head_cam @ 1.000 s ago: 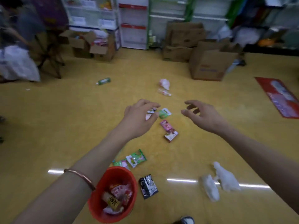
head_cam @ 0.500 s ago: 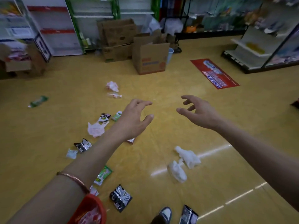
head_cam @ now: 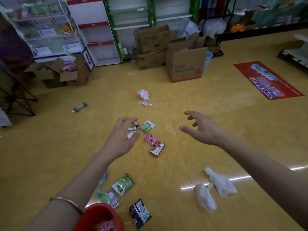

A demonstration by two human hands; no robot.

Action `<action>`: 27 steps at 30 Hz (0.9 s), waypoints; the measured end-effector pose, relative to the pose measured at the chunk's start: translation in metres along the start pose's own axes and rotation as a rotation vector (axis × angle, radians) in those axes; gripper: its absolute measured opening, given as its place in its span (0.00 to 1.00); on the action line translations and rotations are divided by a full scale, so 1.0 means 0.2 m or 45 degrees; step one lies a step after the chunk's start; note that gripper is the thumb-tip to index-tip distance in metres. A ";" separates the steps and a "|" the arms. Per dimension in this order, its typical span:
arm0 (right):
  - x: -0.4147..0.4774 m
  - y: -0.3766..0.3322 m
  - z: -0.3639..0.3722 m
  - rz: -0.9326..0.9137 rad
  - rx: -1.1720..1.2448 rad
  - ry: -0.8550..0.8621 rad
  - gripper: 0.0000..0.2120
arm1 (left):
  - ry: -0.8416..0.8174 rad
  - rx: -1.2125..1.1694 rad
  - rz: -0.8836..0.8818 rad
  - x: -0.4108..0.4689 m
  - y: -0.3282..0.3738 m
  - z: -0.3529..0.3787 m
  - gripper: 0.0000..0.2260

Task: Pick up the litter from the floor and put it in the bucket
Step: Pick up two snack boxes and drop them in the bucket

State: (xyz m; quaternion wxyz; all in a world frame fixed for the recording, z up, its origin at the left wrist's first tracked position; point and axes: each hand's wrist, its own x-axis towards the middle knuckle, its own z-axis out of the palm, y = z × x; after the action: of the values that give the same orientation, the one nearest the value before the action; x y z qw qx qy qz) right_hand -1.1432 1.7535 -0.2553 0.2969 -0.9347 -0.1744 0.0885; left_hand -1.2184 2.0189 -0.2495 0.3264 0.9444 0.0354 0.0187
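Litter lies scattered on the yellow floor. A red bucket (head_cam: 93,214) with wrappers inside sits at the bottom left, under my left forearm. My left hand (head_cam: 122,137) reaches forward, fingers loosely spread and holding nothing, above a small white and black wrapper (head_cam: 133,128). Beside it lie a green packet (head_cam: 147,126) and a pink and brown box (head_cam: 155,145). My right hand (head_cam: 200,129) hovers open to the right. Nearer me are green wrappers (head_cam: 123,184), a black wrapper (head_cam: 140,213) and two crumpled white tissues (head_cam: 220,182).
Farther off lie a crumpled pink-white paper (head_cam: 143,94), a clear bottle (head_cam: 144,104) and a green bottle (head_cam: 80,107). Cardboard boxes (head_cam: 185,63) and shop shelves (head_cam: 93,29) line the back. A red floor sticker (head_cam: 268,80) is at the right.
The view has swung back left, so the bucket and the box are in sight again. Both hands stay stretched forward and hold nothing.
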 end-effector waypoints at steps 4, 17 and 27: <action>0.09 0.08 0.01 -0.004 -0.040 -0.060 0.34 | -0.006 0.014 -0.050 0.04 0.00 0.04 0.20; 0.58 0.21 -0.09 0.031 -0.161 -0.128 0.35 | -0.039 -0.072 -0.074 0.58 -0.01 0.18 0.22; 1.42 0.08 -0.29 -0.027 -0.260 -0.070 0.35 | 0.098 -0.100 0.063 1.39 -0.06 0.01 0.23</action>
State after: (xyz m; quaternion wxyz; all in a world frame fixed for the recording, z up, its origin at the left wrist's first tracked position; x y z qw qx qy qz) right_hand -0.8616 1.8180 -0.2355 0.1960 -0.9554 -0.2004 0.0929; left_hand -0.9419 2.0488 -0.2558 0.3610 0.9300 0.0238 0.0644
